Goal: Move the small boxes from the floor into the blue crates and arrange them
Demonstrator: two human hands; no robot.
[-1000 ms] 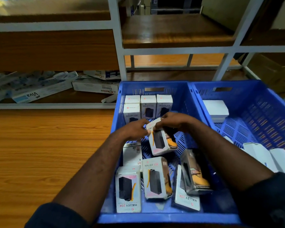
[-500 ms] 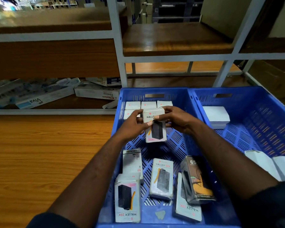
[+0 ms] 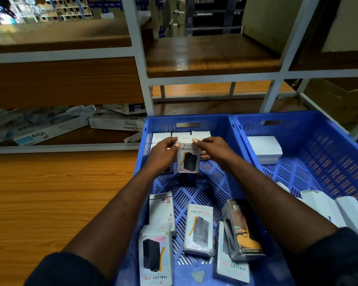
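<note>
The left hand (image 3: 163,153) and right hand (image 3: 213,148) pinch an upright Halley box (image 3: 188,161) by its top corners, against the standing row (image 3: 161,136) at the left blue crate's (image 3: 186,119) far wall. Partly done, I judge — several loose boxes (image 3: 198,228) lie unarranged at its near end.
</note>
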